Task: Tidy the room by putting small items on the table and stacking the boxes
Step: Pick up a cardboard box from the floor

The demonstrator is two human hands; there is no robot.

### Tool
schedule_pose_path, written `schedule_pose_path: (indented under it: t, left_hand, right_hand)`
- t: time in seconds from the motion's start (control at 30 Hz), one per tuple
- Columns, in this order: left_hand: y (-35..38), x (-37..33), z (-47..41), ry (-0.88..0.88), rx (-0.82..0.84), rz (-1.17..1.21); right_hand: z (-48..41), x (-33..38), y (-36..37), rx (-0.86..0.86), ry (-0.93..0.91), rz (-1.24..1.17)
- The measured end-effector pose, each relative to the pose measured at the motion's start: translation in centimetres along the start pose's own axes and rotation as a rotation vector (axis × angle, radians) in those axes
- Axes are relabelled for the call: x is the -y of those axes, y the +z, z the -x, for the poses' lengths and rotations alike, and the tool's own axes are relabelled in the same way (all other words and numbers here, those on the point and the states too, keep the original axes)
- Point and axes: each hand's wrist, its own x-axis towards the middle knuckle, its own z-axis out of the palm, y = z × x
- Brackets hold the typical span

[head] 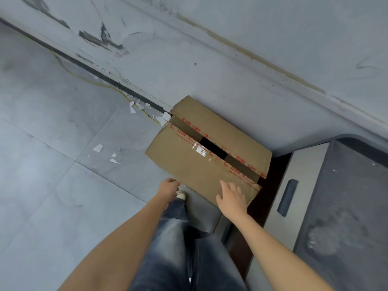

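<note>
Cardboard box [184, 162] sits on the floor [52, 164], back edge against the wall [210, 59], squeezed next to the grey cabinet [304, 185]. Right hand [232, 198] is spread flat over the near flap, gripping nothing. Left hand [168, 186] is at the near-left corner with its fingers hidden, so can't tell if it's got hold. I'd grab low on opposite sides rather than the flaps, since they're gaping and the tape's torn.

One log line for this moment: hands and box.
cardboard box: on floor, flaps ajar | left hand: open, beside its edge | right hand: open, over near flap
</note>
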Motion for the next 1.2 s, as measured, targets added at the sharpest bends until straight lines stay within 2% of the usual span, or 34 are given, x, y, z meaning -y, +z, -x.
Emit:
schedule_pose_path:
  t: [0.17,0.3,0.43,0.53,0.6,0.7,0.9,1.2]
  left_hand:
    - [-4.7,2.4,4.7,0.138,-0.092,0.013]
    - [-7.5,6.3,10.5,0.240,-0.182,0.243]
    - [-6.8,12.3,14.1,0.160,-0.225,0.464]
    - [-6.5,15.3,14.5,0.128,-0.185,0.521]
    - [-8.3,16.4,15.0,0.153,-0.258,0.572]
    - [-12.1,18.5,16.6,0.206,-0.361,0.689]
    - [-19.0,24.6,21.6,0.224,-0.503,0.832]
    - [-30.6,39.8,29.3,0.212,-0.829,1.089]
  right_hand:
    - [3.9,3.1,-1.0,-0.111,-0.086,-0.173]
    - [8.1,4.5,0.0,-0.143,-0.203,-0.242]
    - [11.5,5.1,3.0,-0.097,-0.278,-0.248]
    - [12.8,5.9,5.1,0.002,-0.325,-0.123]
    - [13.2,7.3,5.3,-0.011,-0.350,-0.092]
    - [14.2,10.8,5.5,-0.035,-0.413,-0.068]
    - [18.7,19.4,9.2,0.031,-0.644,-0.011]
    - [30.3,32.0,19.1,0.163,-0.935,0.015]
